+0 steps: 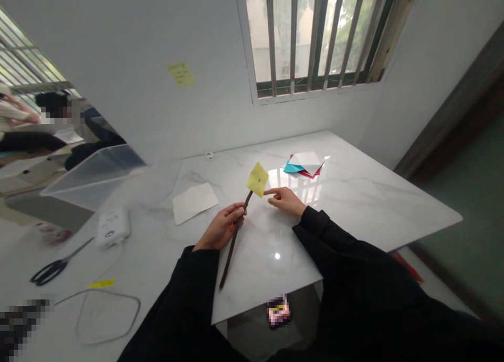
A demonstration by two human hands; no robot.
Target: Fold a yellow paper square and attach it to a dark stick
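Observation:
My left hand is closed around a thin dark brown stick, which slants up and away over the table. At the stick's upper end sits a yellow paper square, with a small dark dot near its middle. My right hand holds nothing. Its index finger stretches toward the lower corner of the yellow paper while the other fingers curl in; whether the fingertip touches the paper I cannot tell. A white paper sheet lies to the left of the stick.
Farther back on the white marbled table lies a pile of red, blue and white paper. Scissors, a white corded device and a clear plastic container are at the left. A barred window is ahead.

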